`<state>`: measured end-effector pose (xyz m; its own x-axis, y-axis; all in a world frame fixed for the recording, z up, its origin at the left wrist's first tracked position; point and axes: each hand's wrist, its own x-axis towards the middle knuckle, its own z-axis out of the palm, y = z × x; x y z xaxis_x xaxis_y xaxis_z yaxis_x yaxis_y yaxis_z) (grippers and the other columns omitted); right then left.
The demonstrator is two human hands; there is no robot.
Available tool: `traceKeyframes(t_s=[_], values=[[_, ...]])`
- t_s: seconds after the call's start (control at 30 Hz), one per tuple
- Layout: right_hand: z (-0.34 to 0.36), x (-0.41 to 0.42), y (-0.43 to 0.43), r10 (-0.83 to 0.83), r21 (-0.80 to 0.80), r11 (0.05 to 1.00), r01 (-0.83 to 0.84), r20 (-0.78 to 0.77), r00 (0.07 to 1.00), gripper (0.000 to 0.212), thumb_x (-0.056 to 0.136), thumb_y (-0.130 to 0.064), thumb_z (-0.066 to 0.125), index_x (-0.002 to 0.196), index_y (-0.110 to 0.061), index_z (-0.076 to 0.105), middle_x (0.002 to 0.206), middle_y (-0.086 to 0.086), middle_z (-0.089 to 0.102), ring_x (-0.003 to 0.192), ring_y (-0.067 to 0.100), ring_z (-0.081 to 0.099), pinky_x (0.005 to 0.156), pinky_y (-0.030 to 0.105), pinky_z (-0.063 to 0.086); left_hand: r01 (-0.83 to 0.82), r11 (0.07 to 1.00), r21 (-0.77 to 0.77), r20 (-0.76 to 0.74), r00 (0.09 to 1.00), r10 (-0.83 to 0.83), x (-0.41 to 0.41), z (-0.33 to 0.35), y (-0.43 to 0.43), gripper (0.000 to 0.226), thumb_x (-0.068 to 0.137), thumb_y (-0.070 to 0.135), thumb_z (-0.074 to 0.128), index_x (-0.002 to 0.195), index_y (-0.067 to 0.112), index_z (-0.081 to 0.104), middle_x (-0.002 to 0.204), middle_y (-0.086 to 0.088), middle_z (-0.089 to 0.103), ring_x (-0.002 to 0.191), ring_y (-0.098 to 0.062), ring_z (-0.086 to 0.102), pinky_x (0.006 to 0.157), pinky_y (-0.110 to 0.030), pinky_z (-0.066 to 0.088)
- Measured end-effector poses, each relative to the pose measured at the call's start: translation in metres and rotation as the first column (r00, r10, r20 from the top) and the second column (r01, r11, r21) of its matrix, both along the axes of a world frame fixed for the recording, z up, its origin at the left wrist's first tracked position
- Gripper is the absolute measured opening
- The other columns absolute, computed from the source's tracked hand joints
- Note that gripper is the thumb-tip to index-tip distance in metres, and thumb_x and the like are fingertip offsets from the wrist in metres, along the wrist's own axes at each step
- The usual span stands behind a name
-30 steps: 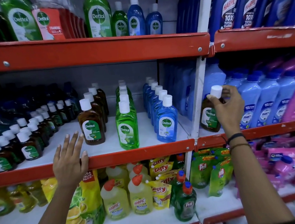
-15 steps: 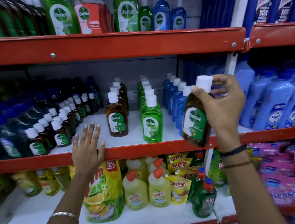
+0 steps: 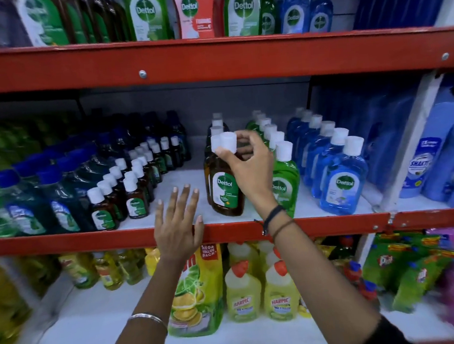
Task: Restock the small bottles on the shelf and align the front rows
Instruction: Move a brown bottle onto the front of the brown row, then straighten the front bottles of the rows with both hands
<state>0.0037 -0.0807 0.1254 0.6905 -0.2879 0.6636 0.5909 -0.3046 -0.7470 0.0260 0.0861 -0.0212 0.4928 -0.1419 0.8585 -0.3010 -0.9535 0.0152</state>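
Note:
My right hand (image 3: 250,167) grips the white cap of a brown Dettol bottle (image 3: 226,191), which stands at the front of the brown row on the middle shelf (image 3: 333,222). Just behind it another brown bottle's cap shows. My left hand (image 3: 177,222) lies flat on the shelf's red front edge with its fingers spread, holding nothing, left of the brown bottle. Rows of small brown bottles (image 3: 129,190) stand further left. A green Dettol row (image 3: 282,175) and a blue Dettol row (image 3: 338,179) stand to the right.
Dark blue-capped bottles (image 3: 41,202) fill the shelf's left end. Large Dettol bottles (image 3: 242,7) line the shelf above. Below stand yellow Harpic bottles (image 3: 260,294) and a green refill pouch (image 3: 194,293). A white upright (image 3: 408,141) separates the right bay with pale blue bottles (image 3: 436,155).
My right hand has carried the brown bottle from the right bay leftward and set it down at the front of the brown row. The left hand stays on the shelf edge.

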Motion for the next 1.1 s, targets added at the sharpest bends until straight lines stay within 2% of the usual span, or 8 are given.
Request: traceKeyframes(t_s=[0.23, 0.43, 0.53, 0.6, 0.7, 0.8, 0.97, 1.1], values=[[-0.021, 0.019, 0.011, -0.072, -0.065, 0.996, 0.067, -0.080, 0.994, 0.039, 0.068, -0.040, 0.080, 0.099, -0.025, 0.063, 0.097, -0.005, 0.070, 0.080, 0.011, 0.063, 0.068, 0.028, 0.053, 0.023, 1.000, 0.002, 0.051, 0.998, -0.023, 0.002, -0.002, 0.000, 0.055, 0.099, 0.037, 0.029, 0.152, 0.023, 0.028, 0.152, -0.004, 0.040, 0.145, -0.021, 0.031, 0.118, -0.043, 0.017], [-0.026, 0.011, 0.006, -0.037, -0.051, 0.998, 0.031, -0.106, 0.994, 0.037, 0.078, -0.038, 0.074, 0.109, -0.019, 0.062, 0.107, -0.001, 0.069, 0.092, 0.013, 0.063, 0.078, 0.033, 0.054, 0.089, 0.994, -0.067, 0.003, 0.996, -0.089, -0.006, 0.006, -0.007, 0.051, 0.097, 0.034, 0.034, 0.144, 0.017, 0.043, 0.147, -0.008, 0.048, 0.135, -0.026, 0.046, 0.105, -0.047, 0.038], [-0.041, -0.006, 0.006, 0.033, -0.011, 0.999, -0.035, -0.126, 0.992, 0.042, 0.091, -0.041, 0.058, 0.125, -0.016, 0.054, 0.124, 0.002, 0.063, 0.112, 0.013, 0.058, 0.097, 0.035, 0.049, 0.152, 0.934, -0.324, -0.112, 0.974, -0.197, -0.017, 0.022, -0.018, 0.051, 0.098, 0.038, 0.033, 0.143, 0.018, 0.044, 0.147, -0.007, 0.047, 0.111, -0.026, 0.061, 0.078, -0.037, 0.051], [-0.062, -0.022, 0.008, 0.060, 0.044, 0.998, -0.052, -0.196, 0.979, 0.055, 0.092, -0.052, 0.045, 0.137, -0.020, 0.042, 0.140, 0.001, 0.052, 0.126, 0.011, 0.049, 0.107, 0.035, 0.041, 0.193, 0.821, -0.537, -0.166, 0.930, -0.328, -0.025, 0.035, -0.027, 0.052, 0.098, 0.053, 0.023, 0.142, 0.031, 0.038, 0.145, 0.006, 0.044, 0.104, -0.015, 0.059, 0.065, -0.027, 0.043], [-0.084, -0.040, 0.013, 0.090, 0.105, 0.992, -0.063, -0.279, 0.956, 0.067, 0.088, -0.061, 0.032, 0.145, -0.025, 0.032, 0.149, -0.006, 0.038, 0.134, 0.005, 0.036, 0.109, 0.017, 0.030, 0.201, 0.691, -0.694, -0.289, 0.802, -0.524, -0.025, 0.049, -0.038, 0.063, 0.089, 0.073, 0.009, 0.144, 0.047, 0.027, 0.149, 0.013, 0.040, 0.127, -0.012, 0.048, 0.093, -0.033, 0.041], [-0.086, -0.039, 0.015, 0.123, 0.127, 0.988, -0.089, -0.294, 0.948, 0.070, 0.086, -0.059, 0.027, 0.143, -0.019, 0.038, 0.134, -0.014, 0.040, 0.125, -0.003, 0.033, 0.087, -0.010, 0.020, 0.169, 0.648, -0.743, -0.399, 0.665, -0.631, -0.024, 0.060, -0.040, 0.077, 0.079, 0.083, 0.000, 0.146, 0.052, 0.022, 0.152, 0.007, 0.041, 0.136, -0.024, 0.043, 0.113, -0.048, 0.032], [-0.082, -0.033, -0.001, 0.163, 0.093, 0.986, -0.141, -0.304, 0.939, 0.048, 0.087, -0.067, 0.027, 0.098, -0.036, 0.062, 0.089, -0.017, 0.059, 0.090, 0.004, 0.056, 0.085, 0.024, 0.044, 0.129, 0.660, -0.740, -0.406, 0.697, -0.591, -0.046, 0.061, -0.047, 0.092, 0.066, 0.091, -0.009, 0.147, 0.054, 0.016, 0.154, 0.005, 0.037, 0.138, -0.027, 0.039, 0.112, -0.037, 0.025], [-0.082, -0.027, -0.004, 0.188, 0.121, 0.980, -0.159, -0.289, 0.939, 0.030, 0.087, -0.067, 0.031, 0.086, -0.062, 0.061, 0.084, -0.025, 0.069, 0.092, -0.008, 0.062, 0.088, 0.031, 0.052, 0.088, 0.681, -0.727, -0.425, 0.721, -0.547, -0.050, 0.061, -0.047, 0.105, 0.058, 0.095, -0.015, 0.149, 0.050, 0.012, 0.156, 0.005, 0.033, 0.140, -0.025, 0.034, 0.113, -0.044, 0.021]])
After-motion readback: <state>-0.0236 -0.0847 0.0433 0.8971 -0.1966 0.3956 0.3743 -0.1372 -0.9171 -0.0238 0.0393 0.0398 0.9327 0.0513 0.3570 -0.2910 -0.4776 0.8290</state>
